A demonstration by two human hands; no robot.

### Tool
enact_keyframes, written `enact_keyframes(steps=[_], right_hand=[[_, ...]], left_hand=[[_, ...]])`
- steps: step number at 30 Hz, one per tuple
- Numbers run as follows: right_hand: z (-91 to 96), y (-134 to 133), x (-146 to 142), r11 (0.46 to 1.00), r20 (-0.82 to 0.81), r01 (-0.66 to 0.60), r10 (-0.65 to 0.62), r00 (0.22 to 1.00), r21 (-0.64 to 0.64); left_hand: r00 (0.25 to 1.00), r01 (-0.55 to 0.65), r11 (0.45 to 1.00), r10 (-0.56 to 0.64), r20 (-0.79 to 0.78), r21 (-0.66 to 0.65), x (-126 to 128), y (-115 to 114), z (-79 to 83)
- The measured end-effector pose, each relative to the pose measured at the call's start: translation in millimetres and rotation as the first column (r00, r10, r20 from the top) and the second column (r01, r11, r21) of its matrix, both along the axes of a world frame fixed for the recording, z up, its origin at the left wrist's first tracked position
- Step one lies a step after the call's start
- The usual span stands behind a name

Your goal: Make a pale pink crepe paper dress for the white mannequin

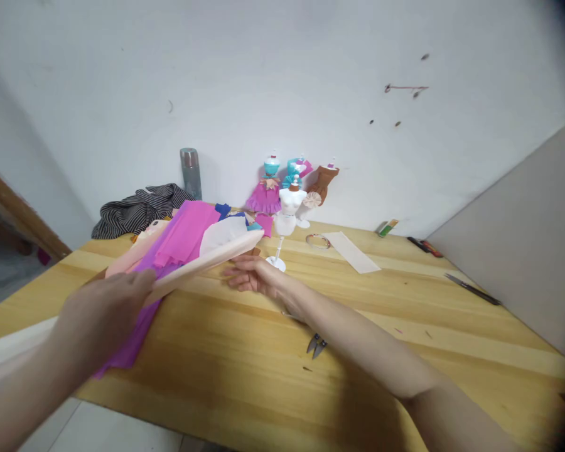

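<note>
Two hands share one pale peach paper sheet [207, 260] in the head view. The left hand [103, 314] pinches its near end, fingers closed over the edge, and holds it tilted above the pile of pink and purple crepe sheets [188, 232] on the wooden table [405, 326], seemingly to part it from those beneath. The right hand [252, 276] lies open and flat, fingers stretched out, just under the sheet's far end, likely steadying it. Small metal snips [316, 345] rest beside the right forearm, close by. A white miniature dress form [287, 213] stands upright just behind that hand.
</note>
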State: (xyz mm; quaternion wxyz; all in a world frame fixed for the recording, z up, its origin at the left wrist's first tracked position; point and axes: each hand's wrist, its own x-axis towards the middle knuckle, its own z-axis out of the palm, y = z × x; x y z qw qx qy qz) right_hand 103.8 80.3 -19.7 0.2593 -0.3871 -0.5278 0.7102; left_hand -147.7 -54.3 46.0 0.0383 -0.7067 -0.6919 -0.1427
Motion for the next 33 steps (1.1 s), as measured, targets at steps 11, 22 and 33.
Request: enact_keyframes(steps=[11,22,33], right_hand=[[-16.8,-10,28,0.966,0.107,0.064,-0.038,0.993,-0.249],[-19.9,-8,38,0.966,0.065,0.220,-0.213,0.975,-0.138],[-21.3,-23,60,0.978,-0.054,0.202,-0.200,0.978,0.047]], left_hand=[[0.830,0.259,0.963,-0.264,-0.492,-0.079,35,-33,-86.1],[0.927,0.345,0.913,-0.368,-0.077,-0.218,12,-55,-88.5],[0.903,0.212,0.912,-0.046,0.428,-0.350,10,13,-73.6]])
